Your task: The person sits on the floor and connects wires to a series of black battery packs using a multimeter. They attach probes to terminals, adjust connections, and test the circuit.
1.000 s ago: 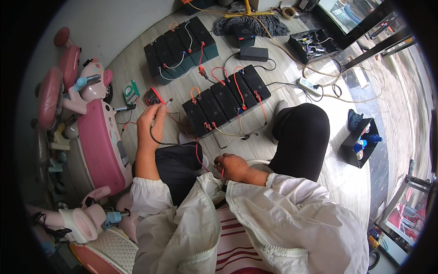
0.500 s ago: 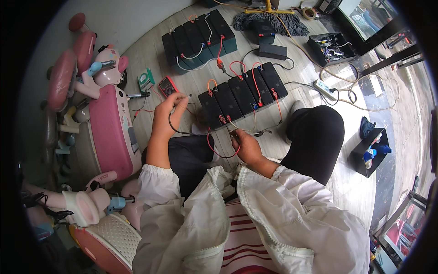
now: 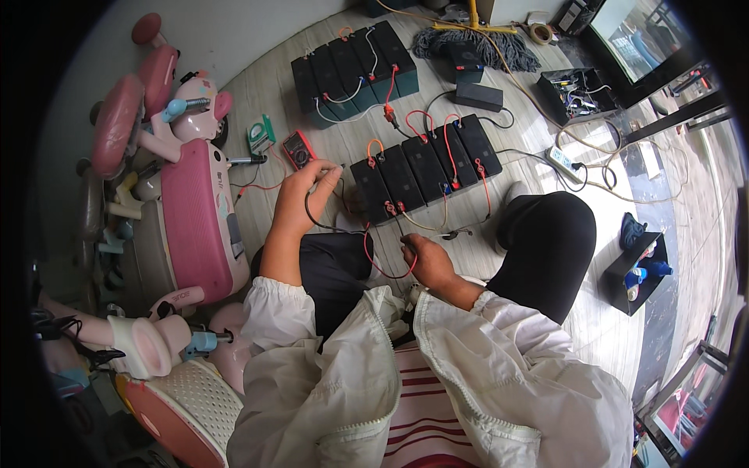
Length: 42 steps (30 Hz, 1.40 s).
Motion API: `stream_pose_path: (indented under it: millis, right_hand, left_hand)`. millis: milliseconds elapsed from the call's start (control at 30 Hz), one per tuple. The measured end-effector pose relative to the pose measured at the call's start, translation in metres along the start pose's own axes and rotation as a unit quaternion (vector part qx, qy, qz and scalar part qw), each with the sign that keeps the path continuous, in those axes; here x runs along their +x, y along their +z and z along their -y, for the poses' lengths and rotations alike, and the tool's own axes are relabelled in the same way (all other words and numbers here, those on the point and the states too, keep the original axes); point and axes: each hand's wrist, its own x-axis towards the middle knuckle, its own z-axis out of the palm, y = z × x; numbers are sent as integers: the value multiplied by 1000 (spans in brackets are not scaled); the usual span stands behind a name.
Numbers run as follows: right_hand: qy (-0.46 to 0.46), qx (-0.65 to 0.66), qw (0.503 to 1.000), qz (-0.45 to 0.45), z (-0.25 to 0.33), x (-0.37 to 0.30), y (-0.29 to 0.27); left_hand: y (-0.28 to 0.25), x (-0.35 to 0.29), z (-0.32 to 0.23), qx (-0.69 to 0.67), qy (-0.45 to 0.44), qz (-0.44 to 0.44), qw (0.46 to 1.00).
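Five nearer batteries (image 3: 423, 170) in from floor's (image 3: 265, 97) wall edge, axis slanting away-right; left hand (image 3: 303, 195) pinching black lead (image 3: 316, 224) by left end, right hand (image 3: 431, 264) gripping red lead (image 3: 378, 267) in front.

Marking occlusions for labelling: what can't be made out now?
All in the head view:
- Left hand: palm side of its grip on the thin black cable, hidden by the hand itself.
- Right hand: inside of its grip on the thin red wire, hidden by its back.
- Red-and-black handheld multimeter: reading, too small.
- Yellow mop handle: upper end, cut by the top edge.
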Motion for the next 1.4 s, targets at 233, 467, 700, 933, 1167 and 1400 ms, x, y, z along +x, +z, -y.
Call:
stream_pose_path:
  millis: [233, 467, 700, 933, 1167, 1400]
  right_hand:
    - [0, -18, 1000, 9, -4, -1, 2]
    - [-2, -26, 1000, 10, -4, -2, 3]
    - [3, -31, 999, 19, -3, -2, 3]
    - [-35, -2, 998, -44, 0, 6, 1]
    - [-72, -24, 996, -38, -15, 21, 14]
    - [-22, -56, 998, 18, -14, 32, 15]
  left_hand:
    - [-2, -1, -1, 1, -4, 5, 1000]
    - [-1, -1, 1, 10, -6, 9, 1000]
    - [-2, 0, 1, 13, -6, 17, 1000]
    - [0, 0, -2, -3, 13, 44, 999]
    - [8, -4, 6, 18, 24, 141, 990]
    - [10, 0, 13, 48, 19, 150, 987]
